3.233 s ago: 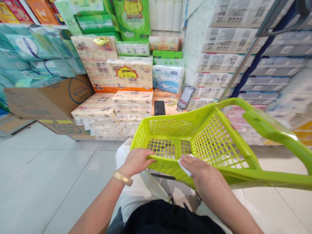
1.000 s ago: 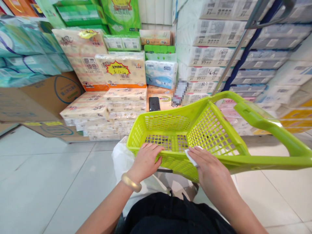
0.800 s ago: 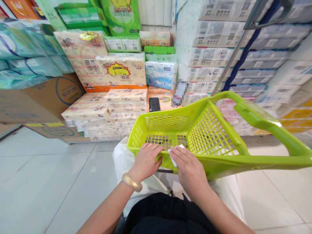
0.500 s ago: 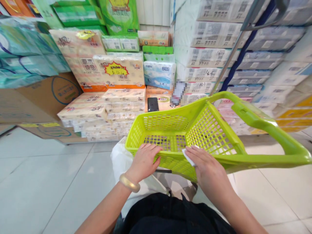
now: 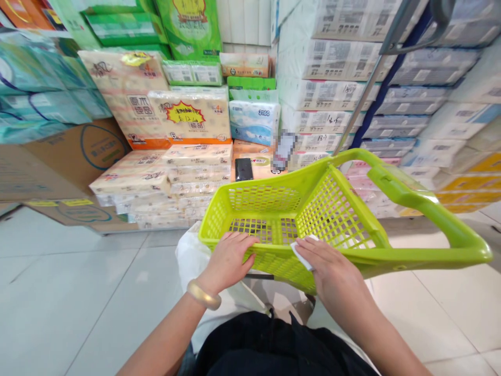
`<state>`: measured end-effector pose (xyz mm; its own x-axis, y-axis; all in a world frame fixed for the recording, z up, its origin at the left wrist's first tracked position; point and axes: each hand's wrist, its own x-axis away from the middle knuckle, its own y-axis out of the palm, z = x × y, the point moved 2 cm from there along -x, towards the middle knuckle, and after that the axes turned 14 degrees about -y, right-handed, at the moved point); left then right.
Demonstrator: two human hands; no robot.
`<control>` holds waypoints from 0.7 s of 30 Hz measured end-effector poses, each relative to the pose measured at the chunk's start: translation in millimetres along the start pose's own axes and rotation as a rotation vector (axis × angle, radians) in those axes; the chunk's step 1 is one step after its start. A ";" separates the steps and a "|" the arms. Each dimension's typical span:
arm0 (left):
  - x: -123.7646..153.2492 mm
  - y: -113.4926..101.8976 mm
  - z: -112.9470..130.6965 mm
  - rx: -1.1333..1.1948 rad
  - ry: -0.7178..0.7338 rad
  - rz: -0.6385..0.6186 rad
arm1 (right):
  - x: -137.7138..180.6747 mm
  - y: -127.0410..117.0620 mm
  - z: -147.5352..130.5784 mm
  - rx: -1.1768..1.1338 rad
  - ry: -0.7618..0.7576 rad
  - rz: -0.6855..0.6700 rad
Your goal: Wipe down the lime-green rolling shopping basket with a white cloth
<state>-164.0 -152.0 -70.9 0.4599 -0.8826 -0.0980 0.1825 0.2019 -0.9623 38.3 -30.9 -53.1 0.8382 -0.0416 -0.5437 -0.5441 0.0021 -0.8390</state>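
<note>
A yellow-green plastic shopping cart (image 5: 250, 194) stands in front of me, its lattice basket tilted in view and its handle to the right. My left hand (image 5: 230, 258), with a gold bangle on the wrist, grips the near rim, fingers over the edge and thumb on the outer side. Farther right along that rim, my right hand (image 5: 332, 263) presses a folded white wipe (image 5: 302, 255) against the plastic. Whether the wipe is tissue or cloth I cannot tell. Part of it is hidden under the fingers.
Behind the cart are stacked tissue packs (image 5: 195, 117), with a black phone (image 5: 244, 169) lying on one. White packs (image 5: 336, 94) rise at the right beside a metal pole (image 5: 364, 99). A cardboard box (image 5: 66, 162) stands left. A white bag (image 5: 190, 261) hangs by the cart's near-left corner.
The view has shifted slightly, so the shelves and cart sit a little farther left. Both hands keep nearly the same places on the rim.
</note>
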 end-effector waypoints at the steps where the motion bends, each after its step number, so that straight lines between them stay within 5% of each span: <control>1: -0.1 -0.6 0.3 0.000 -0.004 -0.002 | 3.0 -3.2 2.2 0.019 0.030 -0.004; 9: -0.1 0.0 -1.1 -0.010 0.008 -0.008 | -16.5 29.7 -17.6 0.003 -0.039 0.046; 17: 0.2 -1.1 -1.0 0.004 0.002 -0.004 | 5.6 -10.4 6.8 0.054 0.054 -0.038; 21: -0.6 -0.6 0.3 -0.013 0.002 -0.009 | -3.8 8.4 -2.0 0.058 0.064 -0.001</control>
<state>-164.2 -151.5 -70.2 0.4568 -0.8850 -0.0899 0.1753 0.1886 -0.9663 30.4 -32.7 -58.1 0.8340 -0.1053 -0.5416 -0.5383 0.0601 -0.8406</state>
